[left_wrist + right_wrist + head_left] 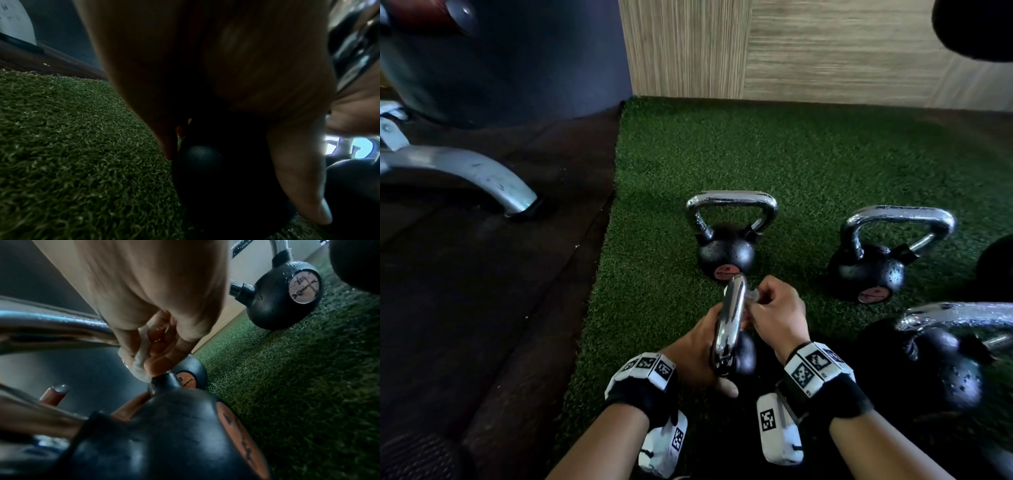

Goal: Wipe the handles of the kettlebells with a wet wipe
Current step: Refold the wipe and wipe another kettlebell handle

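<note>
Dim overall, murky in the corners. Bright glare off the chrome handle [726, 325] seen from the head. Heavy blur and deep shadow close to both wrist lenses; blown-out window light [357, 148] at the right edge. Strong wide-angle bending toward the edges.

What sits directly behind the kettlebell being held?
Another kettlebell stands upright on the turf behind the held kettlebell. The held handle's far end hides the lower front of its bell.

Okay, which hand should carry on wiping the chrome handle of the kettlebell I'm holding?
Right. The right hand already pinches the wet wipe against the chrome handle, while the left hand grips the kettlebell to steady it, so it is probably best kept there.
</note>
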A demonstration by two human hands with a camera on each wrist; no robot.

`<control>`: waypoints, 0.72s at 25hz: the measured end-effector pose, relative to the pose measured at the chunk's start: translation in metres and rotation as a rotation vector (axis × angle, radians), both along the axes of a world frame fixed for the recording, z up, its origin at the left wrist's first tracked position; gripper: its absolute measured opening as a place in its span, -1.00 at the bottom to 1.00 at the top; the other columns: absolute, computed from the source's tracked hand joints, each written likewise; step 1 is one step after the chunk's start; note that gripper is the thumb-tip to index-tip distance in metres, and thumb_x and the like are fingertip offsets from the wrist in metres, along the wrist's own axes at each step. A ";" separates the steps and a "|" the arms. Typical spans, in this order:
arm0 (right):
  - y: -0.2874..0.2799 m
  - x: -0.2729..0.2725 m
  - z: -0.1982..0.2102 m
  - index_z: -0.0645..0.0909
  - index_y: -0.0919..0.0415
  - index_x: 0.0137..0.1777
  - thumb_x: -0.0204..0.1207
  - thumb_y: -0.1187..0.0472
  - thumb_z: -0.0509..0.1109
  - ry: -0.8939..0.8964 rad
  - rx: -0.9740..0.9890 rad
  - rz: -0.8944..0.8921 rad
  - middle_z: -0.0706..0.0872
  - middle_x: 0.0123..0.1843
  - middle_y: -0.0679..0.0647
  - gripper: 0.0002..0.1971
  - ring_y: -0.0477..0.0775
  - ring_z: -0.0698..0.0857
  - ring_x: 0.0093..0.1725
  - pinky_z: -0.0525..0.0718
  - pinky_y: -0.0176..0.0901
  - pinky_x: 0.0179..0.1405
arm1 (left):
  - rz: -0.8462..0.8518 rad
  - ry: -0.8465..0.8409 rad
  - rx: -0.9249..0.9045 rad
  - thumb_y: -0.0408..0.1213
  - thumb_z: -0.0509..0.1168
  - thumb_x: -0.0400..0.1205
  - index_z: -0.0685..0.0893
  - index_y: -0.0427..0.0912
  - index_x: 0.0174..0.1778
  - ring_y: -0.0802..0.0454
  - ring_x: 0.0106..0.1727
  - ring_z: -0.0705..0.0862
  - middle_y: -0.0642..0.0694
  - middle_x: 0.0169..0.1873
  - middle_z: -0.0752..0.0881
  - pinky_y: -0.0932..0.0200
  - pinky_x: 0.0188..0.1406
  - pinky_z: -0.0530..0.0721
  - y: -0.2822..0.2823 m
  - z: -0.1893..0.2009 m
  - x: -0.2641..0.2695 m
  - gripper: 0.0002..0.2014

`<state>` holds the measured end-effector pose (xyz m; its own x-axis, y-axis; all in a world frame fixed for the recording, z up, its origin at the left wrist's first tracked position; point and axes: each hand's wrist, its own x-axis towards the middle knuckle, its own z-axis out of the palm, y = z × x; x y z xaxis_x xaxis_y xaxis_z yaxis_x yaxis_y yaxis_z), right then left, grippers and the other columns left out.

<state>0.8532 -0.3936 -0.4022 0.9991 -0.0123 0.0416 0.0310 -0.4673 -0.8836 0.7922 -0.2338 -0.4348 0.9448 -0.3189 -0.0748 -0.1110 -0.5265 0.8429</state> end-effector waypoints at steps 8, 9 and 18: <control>0.004 -0.001 0.010 0.65 0.27 -0.18 0.44 0.29 0.47 0.285 0.013 0.090 0.81 -0.43 0.16 -0.94 0.06 0.80 -0.54 0.75 -0.19 -0.58 | -0.003 -0.015 0.044 -0.30 0.81 0.11 0.10 -0.22 0.72 0.05 0.65 0.35 -0.06 0.60 0.31 0.00 0.64 0.40 0.000 -0.002 -0.002 0.34; 0.003 -0.002 0.011 0.66 0.27 -0.13 0.45 0.27 0.47 0.315 -0.001 0.098 0.82 -0.38 0.19 -0.92 0.04 0.80 -0.54 0.76 -0.20 -0.57 | -0.009 -0.033 0.059 -0.28 0.81 0.13 0.11 -0.24 0.72 0.04 0.63 0.38 -0.07 0.58 0.33 0.00 0.62 0.42 0.000 -0.001 -0.004 0.32; -0.027 -0.005 0.052 0.66 -0.21 0.42 0.33 0.40 0.39 -0.275 -0.438 0.570 0.65 -0.06 -0.15 -0.32 -0.14 0.68 -0.07 0.59 -0.41 0.05 | 0.122 -0.185 0.237 0.54 0.51 0.17 0.11 0.19 0.68 0.43 0.53 0.37 0.36 0.51 0.35 0.14 0.58 0.47 -0.002 0.030 -0.047 0.22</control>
<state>0.8478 -0.4205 -0.3505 0.7989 0.5765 0.1714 0.5639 -0.6188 -0.5469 0.7454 -0.2362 -0.4048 0.9795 -0.1966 0.0432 -0.1748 -0.7243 0.6669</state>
